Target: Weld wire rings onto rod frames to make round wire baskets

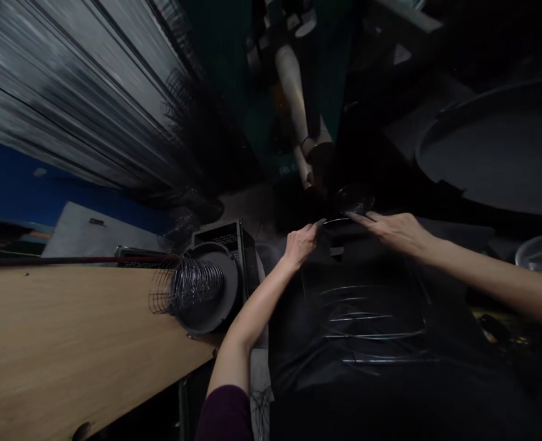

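Observation:
My left hand (302, 244) pinches the near edge of a thin metal wire ring (337, 221) with its fingertips. My right hand (390, 231) reaches in from the right, its fingers stretched toward the same ring. The dark background hides much of the wire, so I cannot tell whether those fingers grip it. Below my hands, several similar wire rings (372, 324) lie across a black cloth (344, 367). To the left, a coil of wire rings (188, 285) sits against a dark round spool (220, 288).
A light wooden tabletop (68, 331) spreads at the lower left, with a black plastic crate (225, 242) behind the spool. A large dark round tray (495, 153) sits at the right, and a clear bowl (541, 254) stands at the right edge. Tall banks of metal wire (78, 92) fill the upper left.

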